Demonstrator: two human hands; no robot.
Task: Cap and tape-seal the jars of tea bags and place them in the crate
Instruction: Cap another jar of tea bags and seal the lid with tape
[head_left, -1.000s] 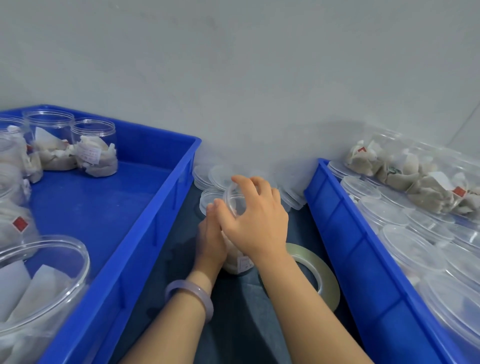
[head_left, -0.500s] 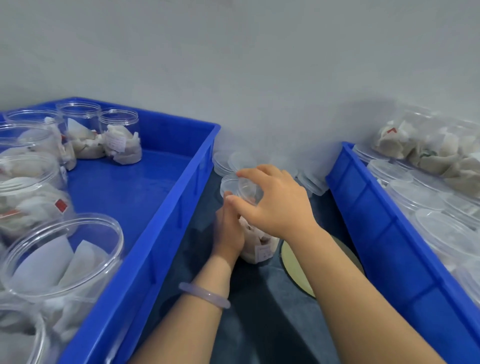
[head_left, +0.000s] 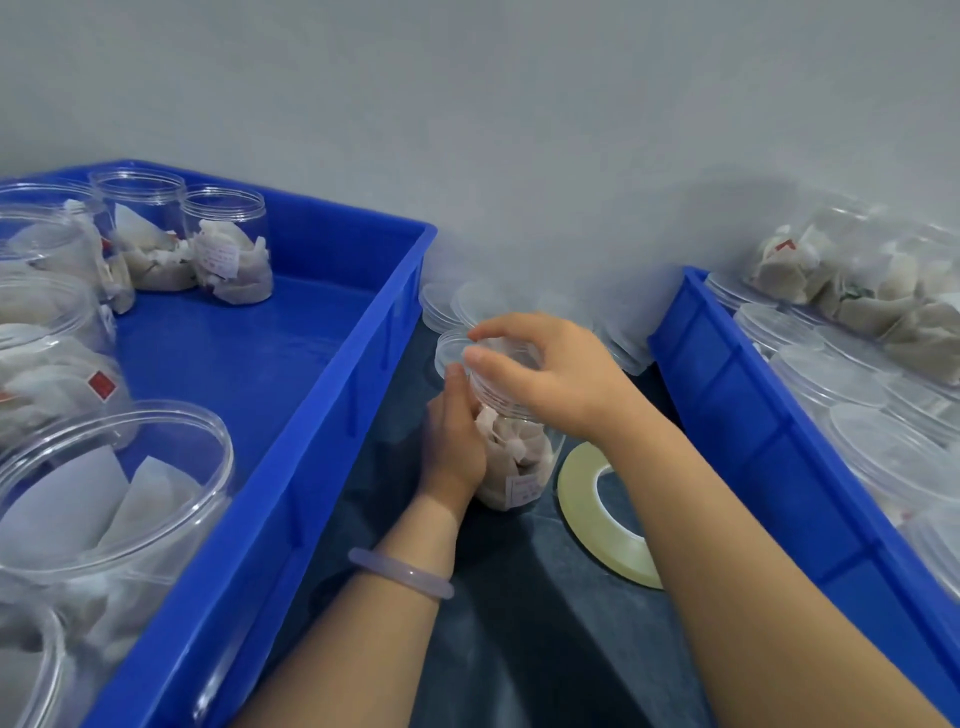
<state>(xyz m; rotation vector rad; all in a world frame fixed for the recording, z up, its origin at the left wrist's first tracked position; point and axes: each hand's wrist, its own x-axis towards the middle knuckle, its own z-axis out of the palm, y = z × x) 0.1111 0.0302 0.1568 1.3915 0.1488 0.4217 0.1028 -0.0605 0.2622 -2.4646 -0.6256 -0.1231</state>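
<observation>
Left hand (head_left: 451, 441) grips the jar (head_left: 519, 460); right hand (head_left: 558, 376) apparently pinches its lid (head_left: 493, 392).

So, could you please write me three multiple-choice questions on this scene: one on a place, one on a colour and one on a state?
1. Where does the roll of tape lie?
A. Inside a crate.
B. Flat on the dark cloth, right of the held jar.
C. On top of the jar.

2. What colour are the left crate and the right crate?
A. Red.
B. Green.
C. Blue.

3. What is the right hand doing?
A. Gripping a lid on top of the jar.
B. Resting flat on the tape.
C. Hanging idle.

Answers:
1 B: the ring lies flat on the cloth beside the jar that the left hand grips.
2 C: both crates' walls are blue.
3 A: its fingers curl round the clear lid at the jar's mouth.
</observation>
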